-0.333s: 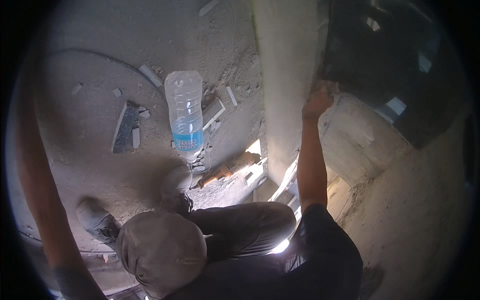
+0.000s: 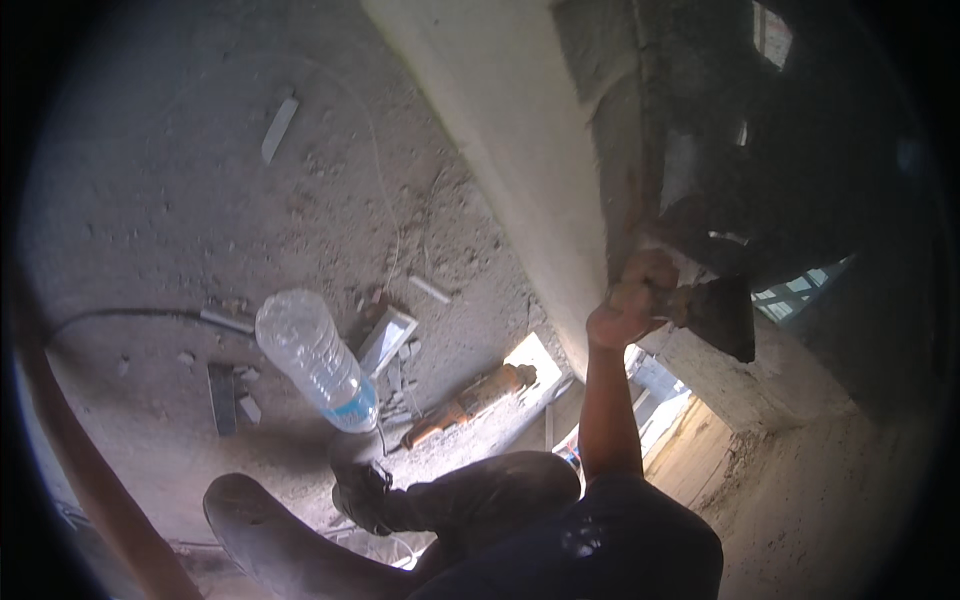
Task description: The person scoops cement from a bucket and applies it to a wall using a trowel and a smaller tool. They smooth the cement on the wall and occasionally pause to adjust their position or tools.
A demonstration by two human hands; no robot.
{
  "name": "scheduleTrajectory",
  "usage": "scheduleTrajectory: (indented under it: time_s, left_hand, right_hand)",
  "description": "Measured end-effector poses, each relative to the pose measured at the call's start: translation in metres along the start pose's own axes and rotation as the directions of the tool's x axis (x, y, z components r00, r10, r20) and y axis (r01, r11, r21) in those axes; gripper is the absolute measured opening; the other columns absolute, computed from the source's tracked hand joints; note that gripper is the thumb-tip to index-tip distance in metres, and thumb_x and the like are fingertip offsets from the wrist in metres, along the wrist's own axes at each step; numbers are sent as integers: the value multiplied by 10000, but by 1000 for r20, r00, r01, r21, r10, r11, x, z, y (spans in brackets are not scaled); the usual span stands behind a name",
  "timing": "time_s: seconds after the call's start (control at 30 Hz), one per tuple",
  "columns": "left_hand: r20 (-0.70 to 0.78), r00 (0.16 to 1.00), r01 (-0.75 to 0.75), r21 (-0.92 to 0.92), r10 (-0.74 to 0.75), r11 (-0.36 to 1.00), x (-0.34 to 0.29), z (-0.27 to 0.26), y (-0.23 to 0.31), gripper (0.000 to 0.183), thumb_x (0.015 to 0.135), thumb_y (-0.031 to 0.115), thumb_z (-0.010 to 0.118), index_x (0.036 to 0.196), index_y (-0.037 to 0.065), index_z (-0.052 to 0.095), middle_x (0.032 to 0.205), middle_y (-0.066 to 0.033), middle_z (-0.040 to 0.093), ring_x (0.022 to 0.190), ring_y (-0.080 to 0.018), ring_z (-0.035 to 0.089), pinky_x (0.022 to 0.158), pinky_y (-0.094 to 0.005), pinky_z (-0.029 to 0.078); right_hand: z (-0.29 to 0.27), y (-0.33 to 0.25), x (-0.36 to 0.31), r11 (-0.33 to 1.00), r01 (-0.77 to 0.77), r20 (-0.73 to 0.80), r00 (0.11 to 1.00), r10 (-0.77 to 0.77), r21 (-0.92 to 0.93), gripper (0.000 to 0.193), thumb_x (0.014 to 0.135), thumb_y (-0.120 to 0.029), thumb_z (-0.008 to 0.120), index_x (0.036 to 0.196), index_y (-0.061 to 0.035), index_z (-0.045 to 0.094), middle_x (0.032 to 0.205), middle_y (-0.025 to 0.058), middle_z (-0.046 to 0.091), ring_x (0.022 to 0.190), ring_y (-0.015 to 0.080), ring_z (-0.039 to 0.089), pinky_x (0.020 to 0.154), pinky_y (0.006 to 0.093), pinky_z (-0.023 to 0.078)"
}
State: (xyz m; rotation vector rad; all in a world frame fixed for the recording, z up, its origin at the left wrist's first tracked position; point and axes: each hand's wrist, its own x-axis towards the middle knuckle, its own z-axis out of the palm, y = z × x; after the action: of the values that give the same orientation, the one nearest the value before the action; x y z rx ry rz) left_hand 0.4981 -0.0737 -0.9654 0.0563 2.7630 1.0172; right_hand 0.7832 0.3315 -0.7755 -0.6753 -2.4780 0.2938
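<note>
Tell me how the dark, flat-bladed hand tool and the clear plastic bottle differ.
The dark, flat-bladed hand tool looks opaque; the clear, blue-labelled plastic bottle is see-through. The tool's blade flares wide and looks flat, while the bottle is long and rounded. The tool is held in the right hand; the bottle has no hand on it.

1. Bottle (image 2: 300, 335), 8 o'clock: clear plastic, glossy, ribbed; its label (image 2: 355, 408) looks smooth.
2. Blade (image 2: 722, 318), 3 o'clock: flat and dull; whether metal, cannot tell.
3. Orange tool (image 2: 478, 402), 6 o'clock: scuffed, mostly matt casing.
4. Floor (image 2: 190, 190), 10 o'clock: rough, gritty, matt.
5. Panel (image 2: 870, 120), 2 o'clock: glossy, glass-like, mirroring light.
6. Wall (image 2: 820, 500), 4 o'clock: matt, coarse, plaster-like.
7. Trousers (image 2: 500, 490), 6 o'clock: creased matt cloth.
</note>
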Motion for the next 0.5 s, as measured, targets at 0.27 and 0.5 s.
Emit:
scheduleTrajectory:
  time_s: [0.27,0.5]
  left_hand:
    - [241,935,236,127,-261,963,-167,-1,39,554,1096,434,641,1408,-23,654,1240,-270,752,1118,-414,715,972,-482,551]
    - [302,930,180,125,-210,976,-137,-8,26,546,1096,430,647,1409,-16,662,1237,-255,756,1109,-393,716,965,-467,553]
  right_hand:
    - [3,-31,1,910,-404,42,915,402,93,346,1016,-384,581,936,-56,505,913,115,520,835,199,466,793,376,373]
    - [5,-59,-65,-485,5,278,814,510,875,248,1002,-254,608,953,-12,636,1009,145,639,850,218,594,718,387,484]
